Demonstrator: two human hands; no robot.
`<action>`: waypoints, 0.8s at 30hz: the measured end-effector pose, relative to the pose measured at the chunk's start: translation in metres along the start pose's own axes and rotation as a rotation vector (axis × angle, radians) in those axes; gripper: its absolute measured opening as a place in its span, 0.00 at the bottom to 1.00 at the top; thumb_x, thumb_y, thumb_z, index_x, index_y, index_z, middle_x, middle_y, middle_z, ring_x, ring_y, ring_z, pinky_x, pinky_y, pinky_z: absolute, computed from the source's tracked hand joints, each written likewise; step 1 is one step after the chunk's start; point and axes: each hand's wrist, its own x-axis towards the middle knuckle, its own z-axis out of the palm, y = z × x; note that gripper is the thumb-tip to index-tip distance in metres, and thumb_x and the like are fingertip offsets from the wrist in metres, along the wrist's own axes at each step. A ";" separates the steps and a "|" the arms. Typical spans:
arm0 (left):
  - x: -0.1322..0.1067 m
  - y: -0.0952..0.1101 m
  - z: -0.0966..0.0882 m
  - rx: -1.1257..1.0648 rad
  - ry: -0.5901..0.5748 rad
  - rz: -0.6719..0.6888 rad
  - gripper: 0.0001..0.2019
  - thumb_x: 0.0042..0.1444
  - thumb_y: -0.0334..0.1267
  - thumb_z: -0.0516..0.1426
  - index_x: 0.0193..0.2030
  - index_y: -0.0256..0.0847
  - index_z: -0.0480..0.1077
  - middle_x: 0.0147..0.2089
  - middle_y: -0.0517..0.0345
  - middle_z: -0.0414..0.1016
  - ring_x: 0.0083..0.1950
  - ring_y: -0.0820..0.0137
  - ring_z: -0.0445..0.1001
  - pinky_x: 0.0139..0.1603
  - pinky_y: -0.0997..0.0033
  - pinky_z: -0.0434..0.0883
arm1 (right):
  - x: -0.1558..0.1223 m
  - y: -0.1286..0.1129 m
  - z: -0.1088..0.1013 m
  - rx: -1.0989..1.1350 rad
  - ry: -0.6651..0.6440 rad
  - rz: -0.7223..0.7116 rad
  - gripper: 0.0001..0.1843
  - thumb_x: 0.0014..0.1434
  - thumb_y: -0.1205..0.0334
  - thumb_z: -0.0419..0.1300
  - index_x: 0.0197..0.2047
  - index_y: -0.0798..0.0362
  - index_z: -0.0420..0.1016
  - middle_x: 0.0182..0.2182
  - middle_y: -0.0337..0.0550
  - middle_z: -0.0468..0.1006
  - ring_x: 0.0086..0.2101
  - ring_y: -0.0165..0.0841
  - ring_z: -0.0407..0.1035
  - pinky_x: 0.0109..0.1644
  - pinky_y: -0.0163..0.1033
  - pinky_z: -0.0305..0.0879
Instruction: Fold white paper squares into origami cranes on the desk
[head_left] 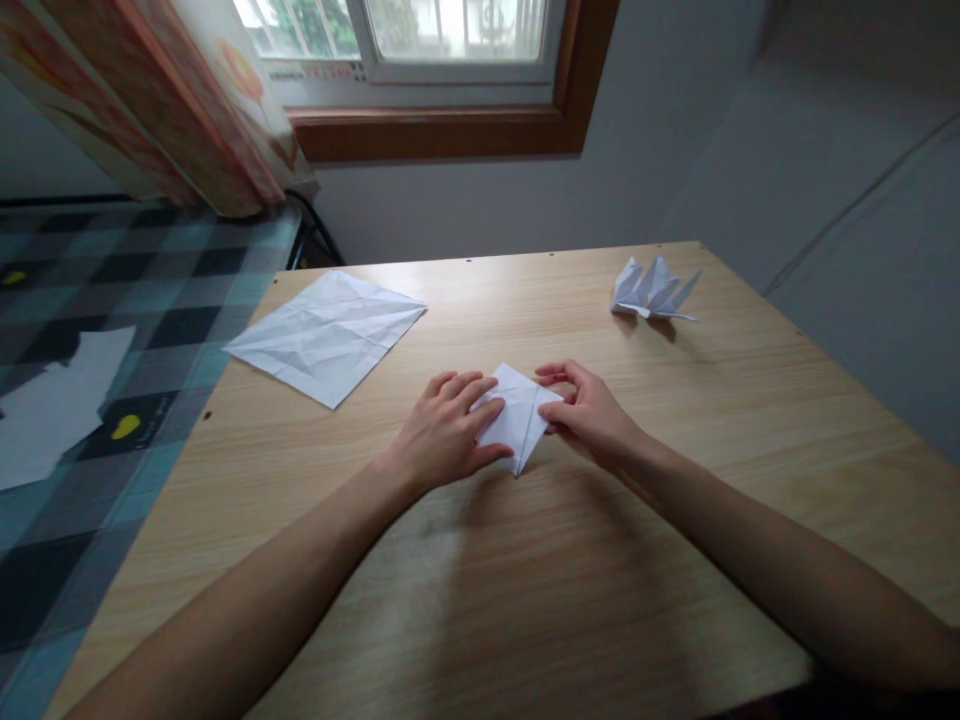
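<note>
A small folded white paper (517, 412), diamond-shaped with crease lines, lies on the wooden table (555, 620) with one corner toward me. My left hand (454, 425) rests on its left side, fingers stretched out and apart over the paper. At the right corner, my right hand (589, 410) pinches the paper's edge between thumb and fingers. Further off on the left lies a creased, unfolded white sheet (334, 335). Folded white paper cranes (651, 290) stand at the back right; how many is hard to tell.
Left of the table is a checkered cloth surface (187, 290) with torn white paper (56, 410) on it. A patterned curtain (187, 100) hangs at the back left beside a wood-framed window (450, 130). A wall (847, 230) borders the table's right side.
</note>
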 end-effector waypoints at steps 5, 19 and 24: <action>0.002 0.004 -0.005 -0.012 0.036 0.072 0.28 0.64 0.61 0.49 0.50 0.36 0.73 0.44 0.47 0.79 0.44 0.58 0.73 0.45 0.57 0.67 | -0.006 0.006 0.011 0.136 -0.089 -0.016 0.26 0.46 0.64 0.68 0.48 0.49 0.66 0.35 0.36 0.74 0.30 0.30 0.73 0.30 0.36 0.72; -0.001 0.001 0.005 -0.371 0.489 -0.028 0.10 0.58 0.28 0.57 0.46 0.41 0.72 0.35 0.57 0.81 0.30 0.73 0.75 0.33 0.72 0.71 | -0.009 0.024 0.014 -0.023 -0.048 -0.418 0.49 0.48 0.52 0.72 0.69 0.39 0.53 0.54 0.46 0.70 0.54 0.42 0.68 0.57 0.51 0.67; -0.007 0.008 0.006 -0.500 0.587 0.057 0.12 0.60 0.29 0.59 0.49 0.45 0.67 0.46 0.53 0.82 0.42 0.70 0.82 0.39 0.72 0.77 | -0.004 0.021 0.009 -0.102 -0.055 -0.395 0.51 0.41 0.54 0.75 0.66 0.45 0.60 0.63 0.51 0.65 0.59 0.44 0.65 0.61 0.51 0.65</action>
